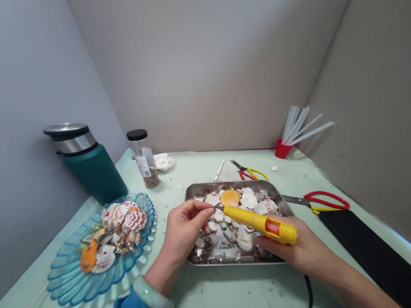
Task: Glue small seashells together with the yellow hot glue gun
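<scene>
Yellow glue gun [257,221] in curled right hand [288,245], left hand [186,227] pinched near its tip, contents unclear

The pale green table [213,298] bears a metal tray [286,206] and blue plate [66,288]

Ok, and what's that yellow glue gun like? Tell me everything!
The yellow glue gun looks like plastic. Its long body has a side window with orange-red showing inside, and its narrow tip is dark. The right hand grips it, slanted over the metal tray of shells. Its tip is right by the left hand's fingertips; I can't tell if they touch.
</scene>
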Tool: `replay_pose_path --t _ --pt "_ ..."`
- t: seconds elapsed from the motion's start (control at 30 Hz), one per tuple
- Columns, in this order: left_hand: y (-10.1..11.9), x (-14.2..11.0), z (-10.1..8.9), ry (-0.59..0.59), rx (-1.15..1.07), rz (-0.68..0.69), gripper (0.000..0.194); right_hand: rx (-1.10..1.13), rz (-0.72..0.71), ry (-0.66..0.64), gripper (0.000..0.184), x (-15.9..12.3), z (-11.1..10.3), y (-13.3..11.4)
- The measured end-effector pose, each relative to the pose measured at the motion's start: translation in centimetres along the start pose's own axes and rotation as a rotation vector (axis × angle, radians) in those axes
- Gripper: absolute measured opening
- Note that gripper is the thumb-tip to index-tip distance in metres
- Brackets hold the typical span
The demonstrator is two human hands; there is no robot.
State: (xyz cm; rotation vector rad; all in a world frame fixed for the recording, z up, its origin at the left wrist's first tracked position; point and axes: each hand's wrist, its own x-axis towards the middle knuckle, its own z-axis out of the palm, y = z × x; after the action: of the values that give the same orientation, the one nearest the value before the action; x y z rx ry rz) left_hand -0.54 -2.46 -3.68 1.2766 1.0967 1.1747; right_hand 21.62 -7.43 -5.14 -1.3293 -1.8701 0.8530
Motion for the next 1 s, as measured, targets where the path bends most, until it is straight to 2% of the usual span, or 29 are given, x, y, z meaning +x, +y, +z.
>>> replay_pose_path --t 0.23,0.67,1.0 --pt "-0.03 0.03 -0.05 0.008 0.007 0.0 0.015 0.002 0.038 0.04 0.022 0.04 0.16 0.3" --pt "0.23 -0.06 0.06 -0.012 0.028 -0.01 0.014 -0.005 0.009 0.003 0.023 -0.04 0.04 0.01" --pt "-0.16 0.15 -0.06 0.028 -0.005 0.0 0.015 0.006 0.001 -0.001 0.023 -0.02 -0.09 -0.11"
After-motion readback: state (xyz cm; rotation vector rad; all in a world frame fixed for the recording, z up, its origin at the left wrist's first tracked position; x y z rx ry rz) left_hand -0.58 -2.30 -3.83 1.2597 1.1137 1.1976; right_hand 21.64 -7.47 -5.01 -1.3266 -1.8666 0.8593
